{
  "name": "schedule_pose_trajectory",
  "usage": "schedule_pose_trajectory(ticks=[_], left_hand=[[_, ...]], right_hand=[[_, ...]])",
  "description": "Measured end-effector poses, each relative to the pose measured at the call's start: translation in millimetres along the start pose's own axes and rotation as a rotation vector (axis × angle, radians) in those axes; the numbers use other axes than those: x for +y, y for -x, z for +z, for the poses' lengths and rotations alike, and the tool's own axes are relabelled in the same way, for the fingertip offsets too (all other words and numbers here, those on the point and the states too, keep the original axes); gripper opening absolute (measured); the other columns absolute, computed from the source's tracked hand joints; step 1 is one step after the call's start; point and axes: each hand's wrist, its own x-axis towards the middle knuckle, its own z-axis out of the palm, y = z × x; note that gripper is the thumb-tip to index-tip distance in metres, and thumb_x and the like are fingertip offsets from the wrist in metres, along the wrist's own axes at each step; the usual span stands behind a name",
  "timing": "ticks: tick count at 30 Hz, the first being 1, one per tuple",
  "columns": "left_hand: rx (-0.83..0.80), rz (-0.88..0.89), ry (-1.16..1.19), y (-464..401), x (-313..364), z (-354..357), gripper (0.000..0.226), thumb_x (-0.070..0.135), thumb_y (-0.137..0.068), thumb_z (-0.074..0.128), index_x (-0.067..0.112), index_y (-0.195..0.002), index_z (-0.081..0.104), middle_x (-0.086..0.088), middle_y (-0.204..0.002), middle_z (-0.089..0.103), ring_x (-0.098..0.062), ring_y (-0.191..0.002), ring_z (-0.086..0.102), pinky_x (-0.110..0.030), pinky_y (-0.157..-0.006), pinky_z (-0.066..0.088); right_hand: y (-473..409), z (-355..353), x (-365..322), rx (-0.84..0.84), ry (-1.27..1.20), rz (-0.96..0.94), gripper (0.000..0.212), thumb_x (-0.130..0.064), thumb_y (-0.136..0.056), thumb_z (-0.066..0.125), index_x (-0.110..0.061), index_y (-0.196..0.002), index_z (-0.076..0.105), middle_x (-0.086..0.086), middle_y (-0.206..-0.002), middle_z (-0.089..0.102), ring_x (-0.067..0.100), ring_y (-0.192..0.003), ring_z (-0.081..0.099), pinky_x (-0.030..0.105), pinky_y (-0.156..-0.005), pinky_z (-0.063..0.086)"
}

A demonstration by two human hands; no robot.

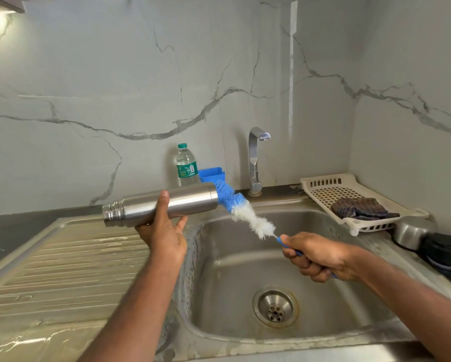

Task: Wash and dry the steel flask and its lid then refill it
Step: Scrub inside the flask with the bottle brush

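My left hand [164, 231] grips the steel flask [161, 203] and holds it sideways above the sink's left rim, threaded mouth pointing left. My right hand [321, 257] grips the blue handle of a bottle brush [247, 214]. Its blue and white bristles touch the flask's base end on the right. The flask's steel cup [410, 231] and black lid [446, 253] lie on the counter at the right, beside the sink.
The steel sink [245, 259] with its drain [275, 307] lies below, and the tap [255, 158] is off. A ribbed drainboard [62, 262] is left. A water bottle [186, 164] and blue holder [212, 173] stand behind. A white rack [328, 189] holds a dark cloth [360, 207].
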Motion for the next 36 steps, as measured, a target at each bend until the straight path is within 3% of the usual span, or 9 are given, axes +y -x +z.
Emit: schedule_pose_trajectory(ticks=[7, 12, 16, 20, 22, 25, 31, 34, 36], left_hand=[[0.030, -0.014, 0.007, 1, -2, 2, 0.065, 0.016, -0.079, 0.086, 0.019, -0.129, 0.045, 0.003, -0.135, 0.061, -0.015, -0.122, 0.060, -0.055, -0.086, 0.059], [0.037, 0.013, 0.032, -6, 4, 3, 0.060, 0.018, -0.079, 0.087, 0.022, -0.122, 0.046, 0.002, -0.137, 0.059, -0.015, -0.124, 0.059, -0.045, -0.068, 0.062], [0.053, -0.030, 0.021, 0, 2, 2, 0.070, 0.015, -0.078, 0.087, 0.016, -0.133, 0.044, 0.002, -0.136, 0.061, -0.016, -0.123, 0.060, -0.053, -0.079, 0.061], [0.082, -0.006, 0.060, -7, 9, 2, 0.074, 0.017, -0.078, 0.087, 0.014, -0.137, 0.042, -0.001, -0.141, 0.056, -0.018, -0.128, 0.056, -0.047, -0.070, 0.061], [0.087, -0.010, 0.034, -6, 7, 1, 0.072, 0.017, -0.078, 0.087, 0.015, -0.135, 0.043, 0.000, -0.139, 0.057, -0.017, -0.126, 0.057, -0.053, -0.081, 0.060], [-0.004, -0.039, -0.062, 2, -1, 2, 0.063, 0.017, -0.080, 0.086, 0.018, -0.128, 0.045, 0.004, -0.132, 0.063, -0.015, -0.122, 0.061, -0.058, -0.088, 0.055], [-0.223, -0.049, -0.281, 3, -4, 5, 0.061, 0.022, -0.086, 0.080, 0.013, -0.133, 0.042, 0.000, -0.123, 0.068, -0.014, -0.110, 0.069, -0.050, -0.070, 0.062], [-0.267, -0.013, -0.391, 1, -3, -2, 0.066, 0.023, -0.086, 0.079, 0.013, -0.136, 0.038, -0.005, -0.125, 0.067, -0.022, -0.112, 0.069, -0.043, -0.063, 0.062], [-0.338, 0.036, -0.495, 3, -5, -6, 0.063, 0.018, -0.085, 0.080, 0.015, -0.135, 0.041, -0.007, -0.122, 0.068, -0.026, -0.108, 0.071, -0.047, -0.064, 0.063]], right_hand=[[3, -1, -5, -0.014, -0.108, -0.013, 0.044, -0.053, -0.106, 0.038, -0.024, -0.073, 0.042, 0.001, -0.067, 0.018, 0.011, -0.049, 0.007, 0.019, -0.040, 0.005], [11, -9, -6, -0.068, -0.178, -0.020, 0.044, -0.052, -0.105, 0.040, -0.024, -0.072, 0.044, 0.003, -0.070, 0.015, 0.009, -0.047, 0.007, 0.015, -0.037, 0.008], [6, 0, -7, -0.042, -0.140, -0.013, 0.043, -0.053, -0.104, 0.039, -0.023, -0.074, 0.042, 0.000, -0.066, 0.019, 0.009, -0.047, 0.008, 0.016, -0.036, 0.008], [14, -10, -8, -0.065, -0.151, -0.020, 0.043, -0.053, -0.103, 0.041, -0.024, -0.073, 0.044, 0.003, -0.070, 0.015, 0.009, -0.047, 0.007, 0.015, -0.037, 0.009], [13, -6, -9, -0.040, -0.128, -0.016, 0.043, -0.054, -0.104, 0.040, -0.023, -0.074, 0.043, 0.003, -0.070, 0.016, 0.010, -0.048, 0.006, 0.015, -0.037, 0.009], [5, 5, -8, 0.025, -0.047, -0.041, 0.043, -0.053, -0.106, 0.035, -0.022, -0.076, 0.040, 0.000, -0.066, 0.019, 0.012, -0.051, 0.006, 0.017, -0.039, 0.008], [14, -12, -8, 0.227, 0.235, -0.134, 0.049, -0.053, -0.106, 0.033, -0.022, -0.068, 0.034, 0.000, -0.056, 0.023, 0.014, -0.047, 0.012, 0.020, -0.043, 0.012], [15, -14, -9, 0.258, 0.326, -0.210, 0.050, -0.047, -0.107, 0.036, -0.018, -0.067, 0.037, 0.000, -0.051, 0.028, 0.015, -0.042, 0.017, 0.022, -0.040, 0.017], [14, -7, -15, 0.254, 0.382, -0.255, 0.051, -0.043, -0.109, 0.036, -0.017, -0.065, 0.037, -0.002, -0.049, 0.030, 0.013, -0.040, 0.020, 0.022, -0.038, 0.021]])
